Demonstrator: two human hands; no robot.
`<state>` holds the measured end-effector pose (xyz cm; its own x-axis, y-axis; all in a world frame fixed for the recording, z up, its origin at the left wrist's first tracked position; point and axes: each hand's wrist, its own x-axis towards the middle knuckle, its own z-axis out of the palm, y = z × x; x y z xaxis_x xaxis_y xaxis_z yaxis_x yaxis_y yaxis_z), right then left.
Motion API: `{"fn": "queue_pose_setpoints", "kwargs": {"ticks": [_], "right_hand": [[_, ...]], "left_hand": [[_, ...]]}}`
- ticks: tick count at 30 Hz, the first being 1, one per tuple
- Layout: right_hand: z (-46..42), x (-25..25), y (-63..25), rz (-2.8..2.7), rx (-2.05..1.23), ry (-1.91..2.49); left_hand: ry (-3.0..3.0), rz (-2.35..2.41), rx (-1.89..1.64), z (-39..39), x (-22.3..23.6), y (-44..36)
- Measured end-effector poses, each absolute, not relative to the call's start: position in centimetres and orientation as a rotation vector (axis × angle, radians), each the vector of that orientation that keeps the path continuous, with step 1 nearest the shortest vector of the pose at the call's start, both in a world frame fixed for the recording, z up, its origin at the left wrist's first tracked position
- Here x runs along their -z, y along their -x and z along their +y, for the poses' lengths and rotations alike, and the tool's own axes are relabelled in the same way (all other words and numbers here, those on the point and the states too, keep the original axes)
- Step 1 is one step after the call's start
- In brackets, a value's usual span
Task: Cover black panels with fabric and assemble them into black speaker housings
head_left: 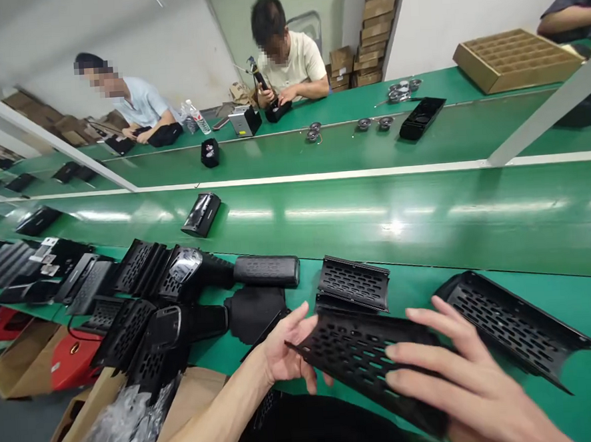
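My left hand (286, 353) grips the left end of a black perforated plastic grille panel (356, 354) that lies across the near edge of the green bench. My right hand (450, 375) rests on top of the same panel's right part, fingers stretched out and spread. Just behind it sits a second, shorter grille (353, 283). A longer curved grille (512, 324) lies to the right, apart from my hands.
A pile of black grilles and speaker shells (154, 296) fills the left. A black speaker (201, 215) rides the green conveyor belt (375, 209). Two people work at the far bench, near a cardboard divider tray (516, 57). Cardboard boxes (111, 405) stand below left.
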<state>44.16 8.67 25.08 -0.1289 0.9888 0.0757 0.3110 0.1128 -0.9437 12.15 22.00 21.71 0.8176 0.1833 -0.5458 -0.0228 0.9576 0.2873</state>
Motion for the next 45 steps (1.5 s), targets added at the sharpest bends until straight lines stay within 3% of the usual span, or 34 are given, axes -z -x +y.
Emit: {"fn": "queue_pose_setpoints", "kwargs": {"ticks": [3,8,11,17,23,30,34,37,45], "right_hand": [[8.9,-23.9,-41.3,-1.946,-0.868,1.408],[7.5,-16.0,-40.6,-0.936,-1.420,1.653],[7.6,-12.1,-39.7,-0.666,-1.389,1.834],[9.1,-8.2,-37.3,-0.674,-1.320,1.968],[10.1,-8.1,-37.2,-0.825,-1.212,2.154],[9.7,-13.3,-37.1,-0.758,-1.097,2.272],[8.6,-15.4,-32.2,-0.654,-1.528,2.008],[9.8,-14.1,-26.5,-0.458,-1.903,1.769],[14.0,-8.5,-18.1,-0.183,-1.925,1.730]], "left_hand": [[-0.476,0.768,-0.305,21.0,-20.1,-10.1],[-1.026,0.889,-0.496,21.8,-17.8,-9.8],[-1.182,0.905,-0.493,23.1,-16.8,-11.0],[-1.418,1.121,-0.362,23.5,-15.3,-12.5],[-1.480,1.480,-0.484,22.3,-15.0,-8.7],[-0.951,2.109,-0.707,14.1,-12.5,2.8],[-0.527,2.062,-0.717,9.1,-9.8,3.0],[-0.355,1.913,-0.770,8.0,-8.1,1.4],[-0.374,1.798,-0.948,6.3,-7.9,1.6]]}}
